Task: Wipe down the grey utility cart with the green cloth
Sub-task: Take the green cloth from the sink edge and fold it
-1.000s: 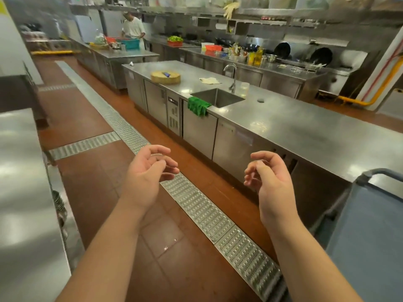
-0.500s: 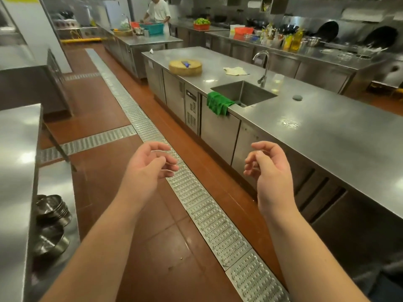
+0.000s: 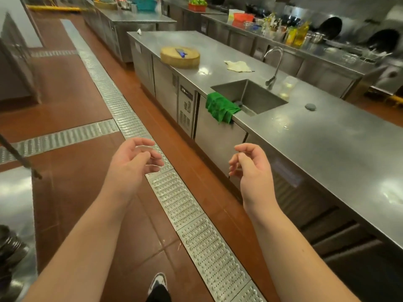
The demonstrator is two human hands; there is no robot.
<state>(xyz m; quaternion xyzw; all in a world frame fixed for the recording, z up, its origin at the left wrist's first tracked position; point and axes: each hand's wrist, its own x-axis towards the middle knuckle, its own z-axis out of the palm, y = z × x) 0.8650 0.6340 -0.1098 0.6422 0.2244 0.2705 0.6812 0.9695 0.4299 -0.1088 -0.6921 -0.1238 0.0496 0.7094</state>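
Looking down the kitchen aisle, we see our left hand (image 3: pixel 133 164) and right hand (image 3: pixel 250 168) raised side by side above the red tiled floor (image 3: pixel 72 192), both empty, fingers loosely curled and relaxed, touching nothing. Between and below them a perforated metal drain grate (image 3: pixel 185 205) runs along the floor, with a side branch crossing toward the left. One black-and-white shoe (image 3: pixel 158 282) shows at the bottom edge.

To our right stands the long stainless steel surface (image 3: pixel 327 153) with cabinet doors under it. The green cloth (image 3: pixel 220 106) is draped over the front edge of this surface, just beside the near left corner of the sunken sink (image 3: pixel 250 94), part of it hanging down over the cabinet front. It lies well apart from both hands. A curved faucet (image 3: pixel 273 62) rises behind the sink, and a clear container (image 3: pixel 287 86) stands near its base. Farther along the surface rests a round wooden chopping block (image 3: pixel 180 56) with a blue-handled item on top, and a crumpled pale rag (image 3: pixel 237 66) lies between the block and the faucet. A small grey round object (image 3: pixel 310 106) sits to the right of the sink.

We cannot see the grey utility cart in this view. At the far left bottom, stacked metal bowls (image 3: pixel 11 247) sit under another steel counter.
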